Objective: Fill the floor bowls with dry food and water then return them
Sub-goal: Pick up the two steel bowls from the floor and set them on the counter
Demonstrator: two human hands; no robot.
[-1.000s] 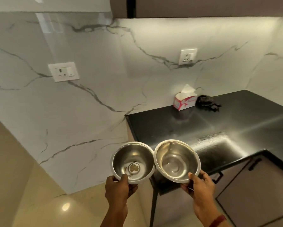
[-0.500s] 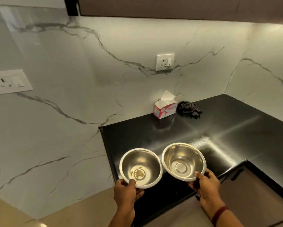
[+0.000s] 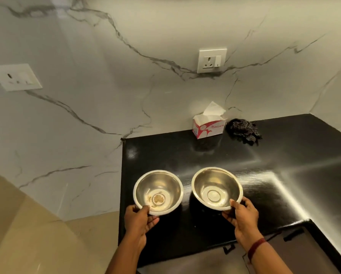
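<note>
Two small steel bowls hang just over the left end of the black counter (image 3: 215, 155). My left hand (image 3: 139, 219) pinches the near rim of the left bowl (image 3: 161, 184), which has a few brown crumbs at its bottom. The right bowl (image 3: 215, 182) is bare inside, and my right hand (image 3: 241, 216) grips its near rim, thumb over the edge. The bowls sit side by side with a small gap between them. I cannot tell whether their bases touch the counter.
A red and white tissue box (image 3: 208, 126) and a dark crumpled cloth (image 3: 243, 130) lie at the back of the counter by the marble wall. Two wall sockets (image 3: 212, 60) (image 3: 15, 77) are above. Cabinet doors with dark handles (image 3: 292, 234) sit below. Beige floor lies left.
Both bowls have moved forward from beyond the counter's left edge to over its surface and have drawn slightly apart. My view has come closer to the counter.
</note>
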